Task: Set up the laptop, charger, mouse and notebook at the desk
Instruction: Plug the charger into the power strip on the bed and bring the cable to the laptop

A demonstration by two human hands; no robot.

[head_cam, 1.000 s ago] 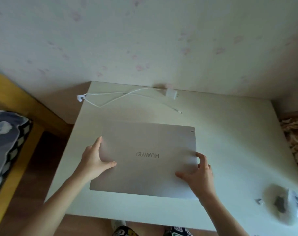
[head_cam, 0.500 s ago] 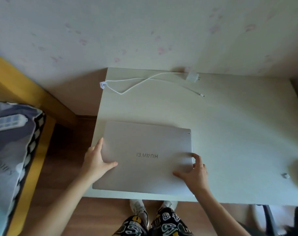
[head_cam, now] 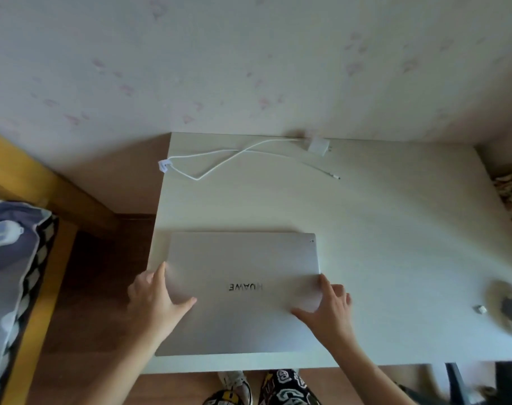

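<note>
A pale desk (head_cam: 380, 229) stands against a wall with faint pink marks. At the desk's near left corner lies the closed silver laptop (head_cam: 243, 273), lid up, logo upside down. The left hand (head_cam: 155, 299) grips its left edge, thumb spread on the lid, fingers along the side. The right hand (head_cam: 327, 308) grips the right edge likewise, thumb on the lid. The mouse (head_cam: 508, 308) sits blurred at the right edge. Along the far edge lies the white charger (head_cam: 319, 146), its cable (head_cam: 219, 163) looping to the far left corner.
</note>
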